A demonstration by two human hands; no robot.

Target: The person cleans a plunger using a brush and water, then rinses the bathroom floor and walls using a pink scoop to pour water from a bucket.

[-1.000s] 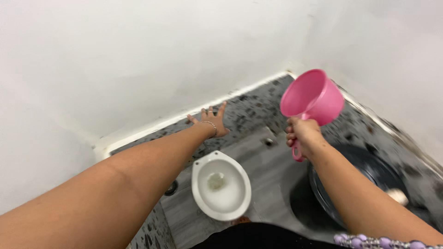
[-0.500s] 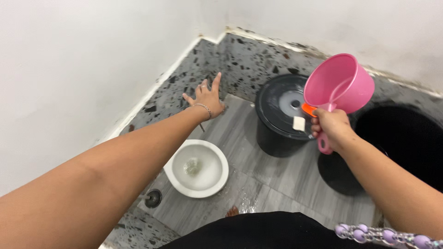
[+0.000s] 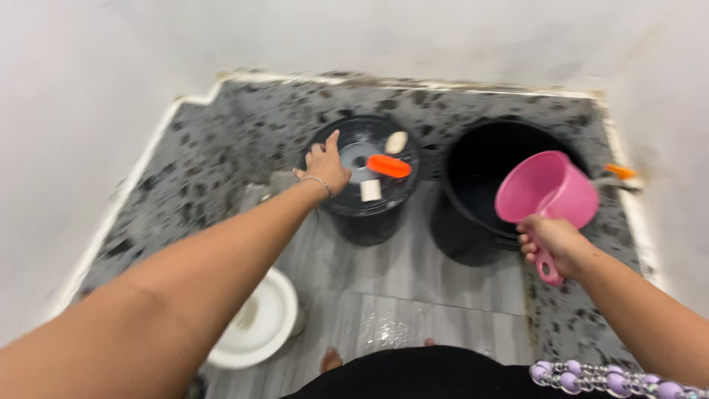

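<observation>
Step in hand, as I read it: scooping water. Right hand (image 3: 555,244) is fisted round the handle of the pink dipper (image 3: 545,189), which is held tilted, mouth toward the open bucket (image 3: 487,159) at the back right of the floor, just over its near rim. Dipper looks empty; can't see a water level inside the bucket, it's all dark.

Left hand (image 3: 323,164) is spread open, holding nothing, fingers over the left edge of the lidded bucket (image 3: 369,214), which stands just left of the open one. Touching the lid or hovering, can't tell. On the lid: an orange brush (image 3: 389,166), a white soap block (image 3: 371,191), a pale lump (image 3: 396,142) toward the back.

Next move would call for tipping the dipper forward and down into the open bucket, wrist rolled so the mouth goes under, handle kept clear of the rim.

Toilet bowl (image 3: 258,325) sits at the near left of the floor, partly behind the left forearm. Grey floor tiles (image 3: 413,273) look wet near the person's feet.
</observation>
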